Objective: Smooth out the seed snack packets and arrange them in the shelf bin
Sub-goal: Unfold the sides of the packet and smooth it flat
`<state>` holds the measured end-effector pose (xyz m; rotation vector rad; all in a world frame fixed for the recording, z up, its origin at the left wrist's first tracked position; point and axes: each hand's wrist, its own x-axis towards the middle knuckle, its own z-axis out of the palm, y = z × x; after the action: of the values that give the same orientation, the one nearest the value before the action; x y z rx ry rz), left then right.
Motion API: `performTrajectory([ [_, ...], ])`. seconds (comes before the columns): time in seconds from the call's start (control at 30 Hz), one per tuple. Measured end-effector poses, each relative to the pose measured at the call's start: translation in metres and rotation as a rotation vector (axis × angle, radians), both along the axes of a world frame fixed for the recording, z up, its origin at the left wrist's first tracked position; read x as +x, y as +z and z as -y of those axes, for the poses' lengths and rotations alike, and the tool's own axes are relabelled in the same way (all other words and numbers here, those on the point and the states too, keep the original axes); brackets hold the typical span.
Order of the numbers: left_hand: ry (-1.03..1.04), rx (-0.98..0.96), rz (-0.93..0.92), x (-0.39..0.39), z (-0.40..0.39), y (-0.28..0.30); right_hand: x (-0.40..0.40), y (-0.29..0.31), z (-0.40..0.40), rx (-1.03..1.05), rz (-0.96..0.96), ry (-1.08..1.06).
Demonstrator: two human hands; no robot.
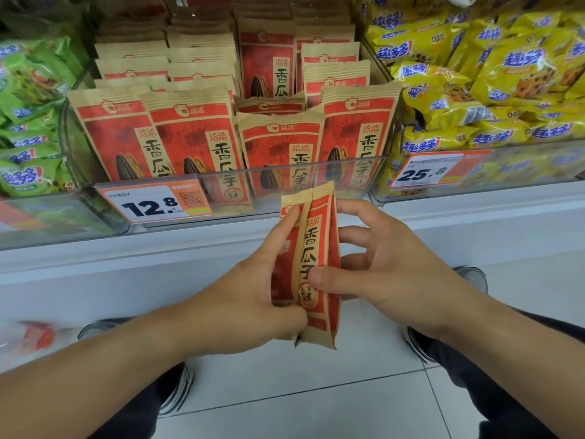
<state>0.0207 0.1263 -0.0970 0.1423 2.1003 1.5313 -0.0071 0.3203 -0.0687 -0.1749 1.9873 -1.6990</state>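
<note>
A red and tan seed packet [316,248] stands upright and folded lengthwise in front of the shelf, below the clear bin [348,172]. My left hand [256,299] grips its left edge, index finger up along the packet and thumb at the lower part. My right hand [380,267] pinches the packet's middle with the thumb in front and the fingers curled behind. Inside the bin, several matching seed packets [190,137] stand upright in rows.
Green snack bags [28,128] fill the bin at the left and yellow cookie bags [493,83] the bin at the right. Price tags 12.8 [152,204] and 25.8 [424,172] hang on the bin fronts. A white ledge [126,267] runs below; my shoes stand on the tiled floor.
</note>
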Motion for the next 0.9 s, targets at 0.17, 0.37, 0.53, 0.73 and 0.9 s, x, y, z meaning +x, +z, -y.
performTrajectory([
  [0.17, -0.056, 0.12, 0.024, -0.004, 0.008, 0.006, -0.005, 0.003, -0.005, -0.039, 0.026, 0.015],
  [0.37, -0.074, 0.167, 0.035, -0.002, 0.01, 0.007, -0.004, 0.002, -0.007, -0.039, 0.015, 0.027],
  [0.53, -0.051, 0.129, -0.009, -0.001, 0.007, 0.01, -0.002, 0.0, -0.008, -0.068, -0.019, 0.011],
  [0.73, -0.116, 0.143, -0.105, -0.002, -0.003, 0.024, -0.002, -0.004, -0.002, 0.046, -0.201, 0.134],
  [0.9, 0.04, 0.127, 0.055, -0.002, 0.0, 0.018, -0.004, -0.005, -0.004, 0.068, -0.267, 0.045],
])
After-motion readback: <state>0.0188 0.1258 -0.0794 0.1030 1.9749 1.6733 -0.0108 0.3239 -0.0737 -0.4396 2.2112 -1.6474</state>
